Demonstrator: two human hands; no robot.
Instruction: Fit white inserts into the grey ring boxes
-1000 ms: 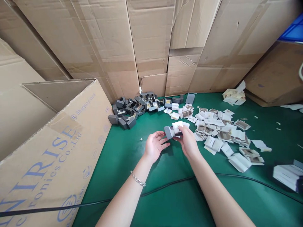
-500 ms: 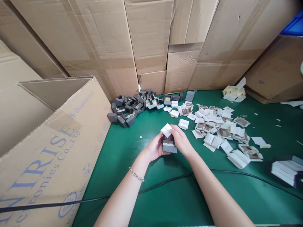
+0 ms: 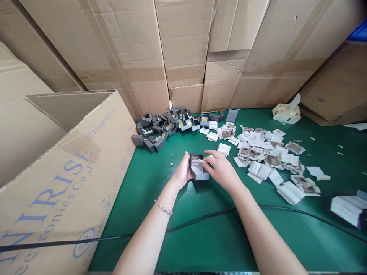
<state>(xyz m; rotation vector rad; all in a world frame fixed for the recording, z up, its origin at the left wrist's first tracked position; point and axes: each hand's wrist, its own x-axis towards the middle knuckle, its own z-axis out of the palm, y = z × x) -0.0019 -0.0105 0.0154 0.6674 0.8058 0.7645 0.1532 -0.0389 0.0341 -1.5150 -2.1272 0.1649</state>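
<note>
My left hand [image 3: 182,171] is closed round the left side of a small dark grey hinged box [image 3: 200,176]. The lid of the box stands raised, and its pale inside faces me. My right hand [image 3: 219,167] is at the box's right side, its fingertips pinching a thin white card [image 3: 197,162] that lies across the opening. The card shows nearly edge-on. What lies deeper in the box is mostly hidden by the card and my fingers.
Several dark boxes [image 3: 155,143] are heaped at the back left. White paper and tray pieces [image 3: 262,147] are scattered to the right. A large carton [image 3: 71,183] stands at left, a black cable [image 3: 197,221] crosses the green table [image 3: 183,248], and a tissue pack [image 3: 286,113] sits far right.
The white card has tipped from facing me to nearly edge-on and lowered toward the box. The box has shifted slightly left and turned, and my right-hand fingers have spread a little.
</note>
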